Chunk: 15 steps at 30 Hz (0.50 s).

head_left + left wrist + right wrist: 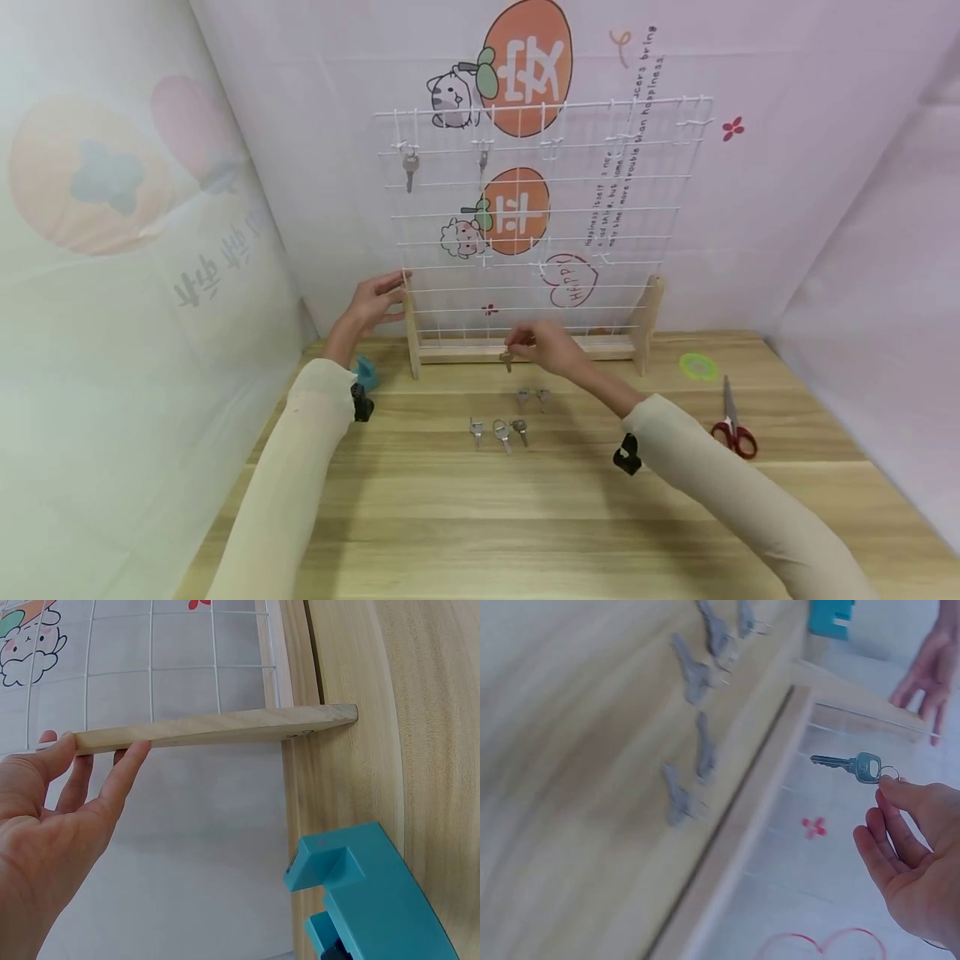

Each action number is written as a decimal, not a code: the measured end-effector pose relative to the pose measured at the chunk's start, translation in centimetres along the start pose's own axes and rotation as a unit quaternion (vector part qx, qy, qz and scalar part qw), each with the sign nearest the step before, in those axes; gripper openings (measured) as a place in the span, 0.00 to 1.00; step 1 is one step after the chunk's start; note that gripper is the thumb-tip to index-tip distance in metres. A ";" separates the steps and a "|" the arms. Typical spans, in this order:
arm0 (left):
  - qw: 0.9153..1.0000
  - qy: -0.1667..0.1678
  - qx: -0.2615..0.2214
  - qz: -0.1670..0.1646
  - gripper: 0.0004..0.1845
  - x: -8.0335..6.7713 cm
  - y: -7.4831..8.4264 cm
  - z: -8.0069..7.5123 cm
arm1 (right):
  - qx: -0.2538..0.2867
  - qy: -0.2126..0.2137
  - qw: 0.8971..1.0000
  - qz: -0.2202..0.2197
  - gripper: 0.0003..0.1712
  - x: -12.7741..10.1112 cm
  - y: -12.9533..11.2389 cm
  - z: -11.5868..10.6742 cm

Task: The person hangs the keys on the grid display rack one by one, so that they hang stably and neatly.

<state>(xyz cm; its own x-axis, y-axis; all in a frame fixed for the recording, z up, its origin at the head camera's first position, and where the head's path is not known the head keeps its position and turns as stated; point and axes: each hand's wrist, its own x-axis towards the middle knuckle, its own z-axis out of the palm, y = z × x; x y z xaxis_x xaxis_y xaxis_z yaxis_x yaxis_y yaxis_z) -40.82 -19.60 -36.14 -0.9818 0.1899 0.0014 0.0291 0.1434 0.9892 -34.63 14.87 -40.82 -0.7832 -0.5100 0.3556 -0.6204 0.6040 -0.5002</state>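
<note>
My right hand [551, 346] pinches a small ring between thumb and fingertips, and a key [859, 766] dangles from it in front of the rack's lower bar. My left hand [369, 304] holds the left wooden upright [202, 729] of the white wire grid rack [517, 181], thumb and fingers on either side of its edge. High on the grid, a key [410, 171] hangs from a hook at the left, and a second hanging key [483, 162] is to its right. Several more keys [502, 432] with rings lie on the table before the rack.
Behind my left wrist sits a teal tape dispenser [367, 885]. On the right of the wooden table [420, 517] are red-handled scissors [735, 429] and a yellow-green ring [698, 367]. Printed white cloth [330, 125] hangs behind the rack and along both sides.
</note>
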 end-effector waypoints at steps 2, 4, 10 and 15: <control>1.000 -0.001 0.004 0.001 0.26 -0.1 0.0 -0.1 | 0.010 0.002 1.000 0.004 0.03 0.3 -0.5 -1.4; 1.000 -0.004 0.008 0.003 0.26 -0.2 0.0 -0.1 | 0.014 0.012 1.000 0.001 0.03 0.6 -1.1 -2.8; 1.000 -0.005 0.010 0.003 0.26 -0.4 0.2 -0.1 | 0.001 0.062 0.998 -0.018 0.05 1.7 -2.7 -7.4; 1.000 -0.008 0.004 -0.001 0.26 -0.4 0.3 -0.1 | -0.017 0.107 0.994 -0.017 0.05 2.5 -4.3 -11.2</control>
<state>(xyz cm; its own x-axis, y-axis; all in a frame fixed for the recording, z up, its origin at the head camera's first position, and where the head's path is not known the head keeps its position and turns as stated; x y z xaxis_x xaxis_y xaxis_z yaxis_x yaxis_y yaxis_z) -40.40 -19.74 -35.87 -0.9786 0.2057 -0.0030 0.0289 0.1520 0.9880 -34.38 17.89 -28.99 -0.7509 -0.3907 0.5324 -0.6442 0.6110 -0.4601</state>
